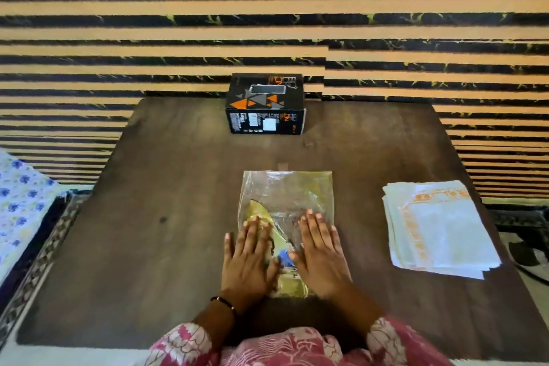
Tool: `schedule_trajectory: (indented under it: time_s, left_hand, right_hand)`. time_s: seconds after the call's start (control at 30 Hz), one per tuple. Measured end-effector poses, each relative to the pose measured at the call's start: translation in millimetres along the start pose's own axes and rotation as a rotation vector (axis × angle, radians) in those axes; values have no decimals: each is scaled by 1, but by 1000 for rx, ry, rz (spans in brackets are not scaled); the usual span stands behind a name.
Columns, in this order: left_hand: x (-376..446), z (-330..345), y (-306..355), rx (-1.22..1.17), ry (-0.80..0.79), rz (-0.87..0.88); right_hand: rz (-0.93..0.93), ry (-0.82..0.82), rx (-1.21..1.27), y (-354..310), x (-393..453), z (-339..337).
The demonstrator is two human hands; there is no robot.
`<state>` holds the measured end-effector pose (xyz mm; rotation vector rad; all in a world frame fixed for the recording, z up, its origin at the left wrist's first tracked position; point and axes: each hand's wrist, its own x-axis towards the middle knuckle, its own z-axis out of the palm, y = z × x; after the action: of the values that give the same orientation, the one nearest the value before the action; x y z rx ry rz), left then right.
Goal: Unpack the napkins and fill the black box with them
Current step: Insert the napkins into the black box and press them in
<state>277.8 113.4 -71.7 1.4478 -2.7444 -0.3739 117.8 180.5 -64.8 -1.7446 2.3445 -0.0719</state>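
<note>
A clear plastic wrapper (286, 196) with yellow-green print lies flat in the middle of the dark wooden table (166, 217). My left hand (251, 258) and my right hand (320, 252) both rest palm down on its near end, fingers spread, gripping nothing. A stack of white napkins (439, 229) with orange borders lies on the table to the right of the wrapper. The black box (264, 104), marked with orange and grey triangles, stands at the table's far edge with a slot in its top.
A striped black and tan wall stands right behind the table. A blue-flowered white cloth (20, 199) lies off the table's left edge. Dark patterned items sit beyond the right edge. My pink patterned sleeves are at the near edge.
</note>
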Motion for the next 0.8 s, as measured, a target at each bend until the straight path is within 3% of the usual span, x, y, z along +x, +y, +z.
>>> schedule_trajectory:
  time_s: [0.37,0.53,0.8]
  left_hand:
    - [-21,-28,-167,-10,32,-163]
    - [-29,-45,-226,-11,40,-155]
    - [-20,-62,-252,-15,13,-118]
  right_hand:
    - [-101,-80,-9,-156,51,23]
    - [-103,-109,14,-214,64,29]
    - [-137,-126,223,-229,78,17]
